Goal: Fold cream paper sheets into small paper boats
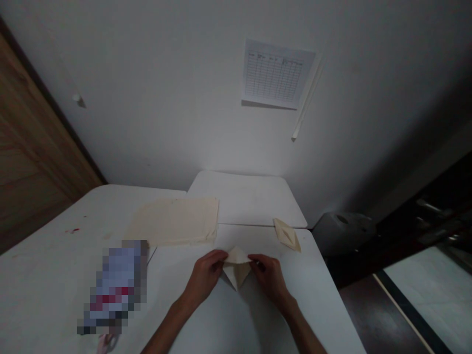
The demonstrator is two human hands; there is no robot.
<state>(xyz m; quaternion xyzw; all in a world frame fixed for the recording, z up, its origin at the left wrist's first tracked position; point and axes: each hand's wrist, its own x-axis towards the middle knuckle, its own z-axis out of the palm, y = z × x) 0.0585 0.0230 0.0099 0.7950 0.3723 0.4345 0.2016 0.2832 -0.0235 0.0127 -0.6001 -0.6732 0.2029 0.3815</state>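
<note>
A small cream paper piece (237, 268), folded into a kite-like shape with a point toward me, lies on the white table (55, 275). My left hand (205, 278) pinches its left edge and my right hand (268, 277) pinches its right edge; both have fingers closed on the paper. A stack of flat cream paper sheets (175, 220) sits just behind my left hand. A finished folded paper piece (286, 234) lies behind and to the right of my right hand.
A second white table (247, 196) butts against the wall behind. A blurred-out object (116, 287) lies on the table at left. A printed chart (276, 73) hangs on the wall. A grey bin (342, 231) stands at right beyond the table's edge. A wooden door (33, 162) is at left.
</note>
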